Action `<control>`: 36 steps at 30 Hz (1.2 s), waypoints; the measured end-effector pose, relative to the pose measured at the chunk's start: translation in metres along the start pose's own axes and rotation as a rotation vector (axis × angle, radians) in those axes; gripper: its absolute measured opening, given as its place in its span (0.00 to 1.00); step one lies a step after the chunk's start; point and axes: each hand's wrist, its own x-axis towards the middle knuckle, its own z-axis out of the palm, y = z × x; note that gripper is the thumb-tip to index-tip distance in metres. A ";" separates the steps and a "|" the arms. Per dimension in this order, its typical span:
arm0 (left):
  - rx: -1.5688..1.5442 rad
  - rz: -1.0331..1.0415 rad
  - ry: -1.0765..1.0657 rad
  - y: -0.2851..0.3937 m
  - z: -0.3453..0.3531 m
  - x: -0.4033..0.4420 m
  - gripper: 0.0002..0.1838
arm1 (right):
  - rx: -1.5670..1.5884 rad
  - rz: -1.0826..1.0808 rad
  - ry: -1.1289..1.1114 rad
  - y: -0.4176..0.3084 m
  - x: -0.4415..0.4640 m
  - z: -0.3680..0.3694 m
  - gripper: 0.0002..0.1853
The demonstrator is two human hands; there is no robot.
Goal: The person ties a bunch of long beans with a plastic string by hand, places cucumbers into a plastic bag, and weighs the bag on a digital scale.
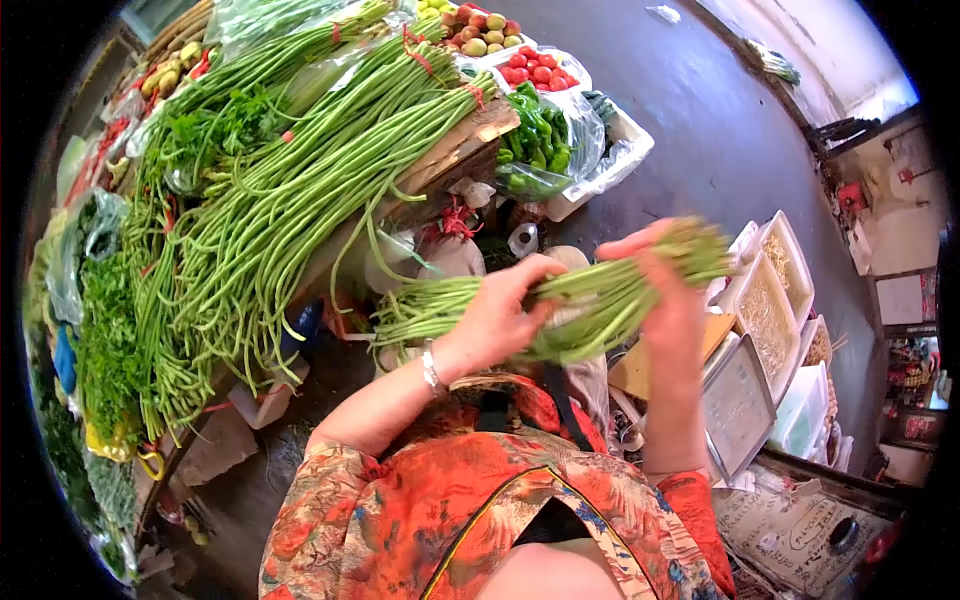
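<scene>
A bunch of green long beans (590,315) lies across the front of my body, held up between both hands. My left hand (500,310), with a silver bracelet at the wrist, is wrapped round the middle of the bunch. Toward its right end, my right hand (662,295) grips the beans, its fingers smeared by motion. That right end is blurred too, while the loose left ends fan out past my left wrist. Many more long beans (290,190) are heaped on the stall to the left, some bundles tied with red bands.
Beyond the heap stand green peppers (535,140), tomatoes (540,72) and round reddish fruit (480,30). Leafy greens (105,310) line the stall's left side. White trays (770,290) holding pale sprouts and a metal-edged tray (738,405) are close to my right arm.
</scene>
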 end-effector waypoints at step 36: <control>-0.009 -0.409 0.219 -0.060 -0.078 -0.052 0.14 | -0.716 -0.344 0.136 -0.161 0.060 -0.053 0.09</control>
